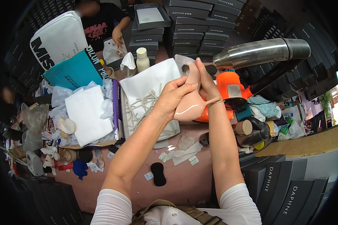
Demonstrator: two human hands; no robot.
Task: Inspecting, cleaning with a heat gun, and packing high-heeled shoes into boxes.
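Observation:
Both my hands hold a glossy beige-pink high-heeled shoe (190, 107) over the middle of the bench. Its rounded end faces down and left, and a thin heel juts out to the right by my wrist. My left hand (172, 96) grips the shoe's left side, thumb across it. My right hand (207, 80) wraps the other side with its fingers pointing up; some of them are hidden. Just beyond the right fingertips is the dark end of a hot-air blower's metal tube (251, 54), above an orange housing (228, 84).
A tray of white sticks (144, 108) lies left of the shoe, near a white bottle (142, 62). Farther left is a box with white sheets (88, 114). A black pad (159, 174) lies on the pink bench (139, 195). Dark shoeboxes (186, 28) are stacked behind; another person's hand (117, 36) is at upper left.

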